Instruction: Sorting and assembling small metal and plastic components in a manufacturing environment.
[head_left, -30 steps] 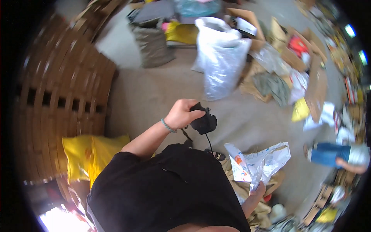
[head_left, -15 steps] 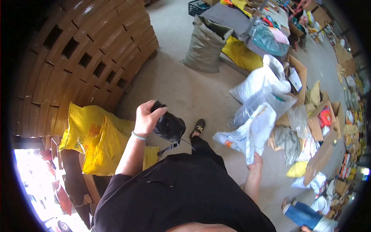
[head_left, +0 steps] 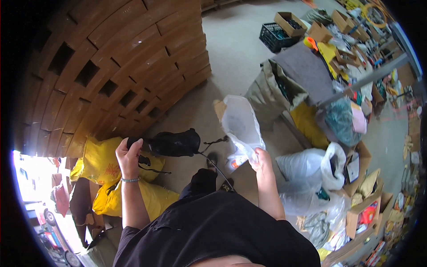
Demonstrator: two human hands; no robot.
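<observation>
My left hand [head_left: 128, 156] is closed on one end of a dark black item [head_left: 175, 143], which looks like a small soft bag with thin straps or cords trailing from it. It stretches out to the right of the hand, above the floor. In my right hand [head_left: 261, 160] the edge of a white plastic sack [head_left: 241, 122] is gripped. The sack hangs out in front of the hand, its mouth partly spread, with some coloured print low down. A black cord runs from the black item toward my body; where it ends is hidden.
A tall stack of brown cardboard boxes [head_left: 147, 58] rises at the left. Yellow sacks [head_left: 153, 196] lie below it, by my left forearm. Right of me stand a grey-green sack [head_left: 269, 95], a filled white sack [head_left: 302, 163] and an open carton [head_left: 360, 218]. A black crate [head_left: 275, 40] sits farther back.
My view has turned to the right. My left hand has moved away to the left, drawing the black item out lengthwise. My right hand has raised the white sack forward and its mouth has spread.
</observation>
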